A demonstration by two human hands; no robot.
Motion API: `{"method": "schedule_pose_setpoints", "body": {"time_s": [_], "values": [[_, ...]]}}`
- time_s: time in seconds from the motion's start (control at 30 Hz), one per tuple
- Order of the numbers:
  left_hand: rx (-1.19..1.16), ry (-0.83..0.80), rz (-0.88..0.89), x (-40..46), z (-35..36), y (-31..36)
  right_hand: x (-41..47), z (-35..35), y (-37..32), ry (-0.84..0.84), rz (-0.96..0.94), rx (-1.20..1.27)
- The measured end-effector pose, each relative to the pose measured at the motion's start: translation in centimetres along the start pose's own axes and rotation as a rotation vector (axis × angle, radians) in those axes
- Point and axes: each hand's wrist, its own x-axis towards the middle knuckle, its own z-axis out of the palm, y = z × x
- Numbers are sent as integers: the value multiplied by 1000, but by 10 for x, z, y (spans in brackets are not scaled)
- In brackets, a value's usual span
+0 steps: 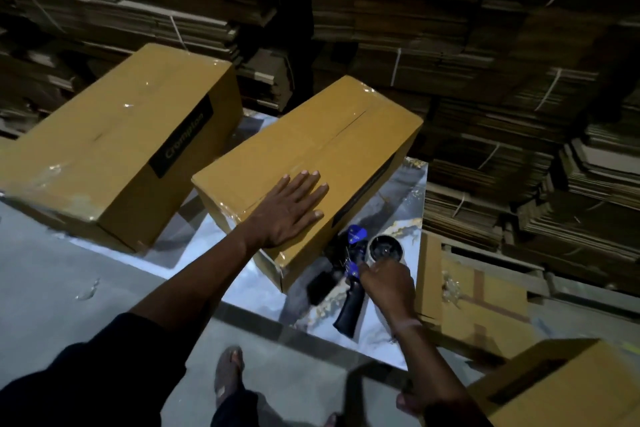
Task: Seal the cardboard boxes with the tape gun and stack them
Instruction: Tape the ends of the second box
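Observation:
A long brown cardboard box (332, 149) lies on the shiny marbled table top (398, 211), clear tape along its top seam. My left hand (289, 210) rests flat on its near end with fingers spread. Right of the box, the tape gun (351, 274), black with blue parts and a tape roll (385, 248), lies on the table. My right hand (389, 282) is on the gun beside the roll, fingers curled; whether it grips the gun is hidden. A second taped box (121, 142) with a black label lies to the left.
Tied bundles of flattened cardboard (485, 62) fill the background and right side. An open carton (481, 302) stands right of the table, another box (561, 381) at the bottom right. My sandalled foot (228, 374) is on the grey floor below.

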Motion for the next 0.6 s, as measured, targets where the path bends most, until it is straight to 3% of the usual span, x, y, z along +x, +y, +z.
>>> {"method": "schedule_pose_setpoints", "body": {"time_s": [0.13, 0.3, 0.47, 0.6], "values": [[-4, 1, 67, 20, -3, -21, -3, 8, -71, 351, -321, 206], [-27, -13, 114, 38, -11, -53, 20, 55, -136, 224, -277, 170], [18, -28, 190, 58, -17, -102, 46, 72, -156, 313, -195, -30], [19, -40, 139, 69, -27, -141, 73, 55, -161, 290, -146, -59]]}}
